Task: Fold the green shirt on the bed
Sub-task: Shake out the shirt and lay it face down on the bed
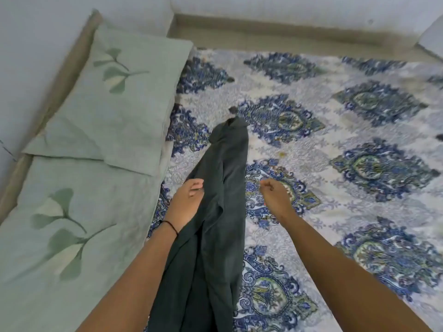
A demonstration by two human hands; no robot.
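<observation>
The dark green shirt [223, 188] is bunched into a long, narrow strip. It runs from the bottom middle of the view up across the bed [335, 144] to a crumpled end near the centre. My left hand [189, 195] is at the strip's left edge, fingers curled into the fabric, and the cloth drapes over my left wrist. My right hand [273, 191] hovers just right of the shirt with a gap between them, fingers curled in and nothing in them.
The bed has a white sheet with blue and green medallions. Two pale green pillows with leaf prints lie along the left side, one farther [115, 97] and one nearer [72, 231]. White walls and a beige bed frame [287, 34] border the far side.
</observation>
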